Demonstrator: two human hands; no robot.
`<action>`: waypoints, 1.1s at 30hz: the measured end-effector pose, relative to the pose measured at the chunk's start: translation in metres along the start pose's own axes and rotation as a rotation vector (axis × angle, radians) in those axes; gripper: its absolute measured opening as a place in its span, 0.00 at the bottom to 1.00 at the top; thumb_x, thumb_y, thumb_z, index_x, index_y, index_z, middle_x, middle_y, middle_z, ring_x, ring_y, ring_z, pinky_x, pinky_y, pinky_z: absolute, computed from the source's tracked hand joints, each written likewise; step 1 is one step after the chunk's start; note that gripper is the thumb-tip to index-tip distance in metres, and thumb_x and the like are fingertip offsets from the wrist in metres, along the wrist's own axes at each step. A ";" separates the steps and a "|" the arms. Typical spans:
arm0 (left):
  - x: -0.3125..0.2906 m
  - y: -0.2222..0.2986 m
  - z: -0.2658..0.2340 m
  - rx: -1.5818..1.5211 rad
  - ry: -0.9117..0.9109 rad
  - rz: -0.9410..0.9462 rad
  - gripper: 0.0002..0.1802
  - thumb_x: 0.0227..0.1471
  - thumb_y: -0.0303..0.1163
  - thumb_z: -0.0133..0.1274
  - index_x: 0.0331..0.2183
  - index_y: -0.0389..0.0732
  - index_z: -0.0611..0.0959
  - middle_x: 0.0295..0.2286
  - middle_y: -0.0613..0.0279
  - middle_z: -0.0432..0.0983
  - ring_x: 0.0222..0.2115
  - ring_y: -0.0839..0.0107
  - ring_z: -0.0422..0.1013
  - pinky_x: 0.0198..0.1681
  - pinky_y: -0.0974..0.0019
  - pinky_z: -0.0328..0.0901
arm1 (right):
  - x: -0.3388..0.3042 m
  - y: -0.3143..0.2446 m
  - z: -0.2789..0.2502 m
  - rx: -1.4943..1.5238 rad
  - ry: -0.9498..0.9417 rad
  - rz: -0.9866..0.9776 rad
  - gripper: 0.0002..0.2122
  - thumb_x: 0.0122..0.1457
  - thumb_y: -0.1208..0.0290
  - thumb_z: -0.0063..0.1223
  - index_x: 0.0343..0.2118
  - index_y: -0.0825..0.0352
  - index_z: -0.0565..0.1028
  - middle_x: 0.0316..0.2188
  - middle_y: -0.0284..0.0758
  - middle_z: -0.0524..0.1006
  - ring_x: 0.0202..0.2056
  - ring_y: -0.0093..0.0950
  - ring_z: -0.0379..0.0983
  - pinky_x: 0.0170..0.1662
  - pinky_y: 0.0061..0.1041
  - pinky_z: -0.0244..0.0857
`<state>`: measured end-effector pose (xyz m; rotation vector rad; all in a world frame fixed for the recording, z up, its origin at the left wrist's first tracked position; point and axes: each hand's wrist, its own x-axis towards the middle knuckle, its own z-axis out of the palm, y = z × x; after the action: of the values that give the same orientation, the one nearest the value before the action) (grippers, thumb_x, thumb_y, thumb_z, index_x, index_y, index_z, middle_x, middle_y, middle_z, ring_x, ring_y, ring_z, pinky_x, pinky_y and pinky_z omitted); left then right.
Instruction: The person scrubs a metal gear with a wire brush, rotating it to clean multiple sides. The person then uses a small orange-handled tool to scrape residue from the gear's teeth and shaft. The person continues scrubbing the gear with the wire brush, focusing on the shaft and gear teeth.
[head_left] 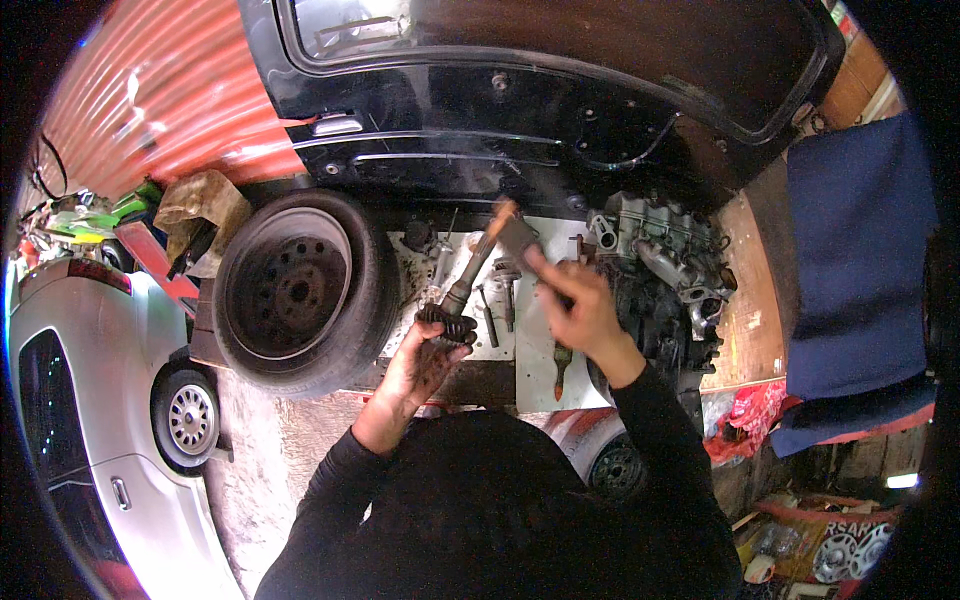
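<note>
My left hand (425, 365) is closed round the gear end of a dark metal geared shaft (462, 290), which tilts up and away to the right. My right hand (585, 312) grips a dark, flat, block-like tool (520, 243), blurred by motion. The tool lies against or just beside the far end of the shaft; its exact kind does not show. Under the shaft, the white work surface (408, 345) bears small metal parts, among them a slim dark rod (489, 318) and a stemmed metal part (508, 295). An orange-tipped tool (561, 375) lies below my right hand.
A wheel with tyre (375, 300) stands left of the parts, and an engine block (660, 270) sits to the right. Behind is a black car panel (430, 110). A silver car (130, 400) is at left; blue cloth (855, 270) hangs at right.
</note>
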<state>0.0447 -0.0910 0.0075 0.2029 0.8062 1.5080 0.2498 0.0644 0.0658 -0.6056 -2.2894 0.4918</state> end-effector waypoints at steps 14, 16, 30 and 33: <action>-0.004 0.010 -0.018 -0.238 -0.197 0.014 0.29 0.49 0.39 0.52 0.52 0.36 0.72 0.44 0.50 0.76 0.41 0.60 0.76 0.43 0.61 0.73 | 0.014 -0.037 -0.009 0.029 -0.127 -0.188 0.24 0.55 0.70 0.56 0.56 0.40 0.73 0.24 0.35 0.75 0.26 0.34 0.76 0.30 0.32 0.73; -0.006 0.010 -0.019 -0.303 -0.218 -0.011 0.32 0.48 0.41 0.53 0.52 0.34 0.71 0.44 0.47 0.76 0.40 0.58 0.76 0.40 0.62 0.76 | 0.008 -0.052 -0.004 -0.106 -0.365 -0.226 0.25 0.54 0.68 0.58 0.56 0.38 0.73 0.21 0.32 0.70 0.22 0.32 0.74 0.27 0.30 0.73; -0.005 0.010 -0.020 -0.414 -0.313 -0.071 0.36 0.45 0.44 0.55 0.51 0.30 0.71 0.44 0.44 0.74 0.41 0.55 0.75 0.34 0.69 0.78 | 0.008 -0.020 0.016 -0.064 -0.168 -0.217 0.24 0.51 0.73 0.61 0.53 0.49 0.77 0.26 0.34 0.76 0.24 0.31 0.74 0.29 0.29 0.71; -0.012 0.008 -0.018 -0.370 -0.213 -0.049 0.34 0.45 0.42 0.54 0.51 0.31 0.72 0.41 0.48 0.76 0.40 0.56 0.76 0.35 0.68 0.76 | 0.029 0.004 0.015 0.067 0.196 -0.001 0.23 0.55 0.70 0.59 0.55 0.45 0.75 0.27 0.36 0.76 0.25 0.38 0.74 0.33 0.35 0.72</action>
<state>0.0293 -0.1075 0.0027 0.0646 0.3515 1.5302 0.2217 0.0814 0.0692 -0.5923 -2.0800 0.4847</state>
